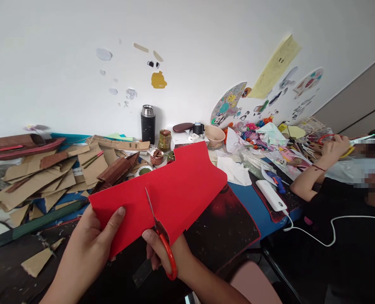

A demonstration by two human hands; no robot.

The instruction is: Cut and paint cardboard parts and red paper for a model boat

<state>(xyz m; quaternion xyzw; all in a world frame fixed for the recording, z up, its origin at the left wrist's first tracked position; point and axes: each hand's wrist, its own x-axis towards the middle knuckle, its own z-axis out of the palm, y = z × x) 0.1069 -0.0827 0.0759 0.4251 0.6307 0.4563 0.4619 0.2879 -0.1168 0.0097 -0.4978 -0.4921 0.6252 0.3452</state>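
A large sheet of red corrugated card [187, 181] is held up in front of me, tilted above the table. My left hand [95, 240] pinches its lower left end, thumb on the near face and fingers behind. My right hand [165, 251] grips orange-handled scissors [170, 257]. One blade lies across the red face and a cut runs in from the lower edge; the other blade is hidden behind the card. Below my right hand hangs a dark translucent strip [142, 272]; whether the fingers hold it I cannot tell.
Brown cardboard scraps [57, 173] and a dark green strip [42, 221] lie at left. A black thermos [148, 124] stands by the wall, with a beige bowl [214, 136] further right. A white power bank [270, 195] trails a cable. At right, a co-worker's hand [335, 147] holds scissors.
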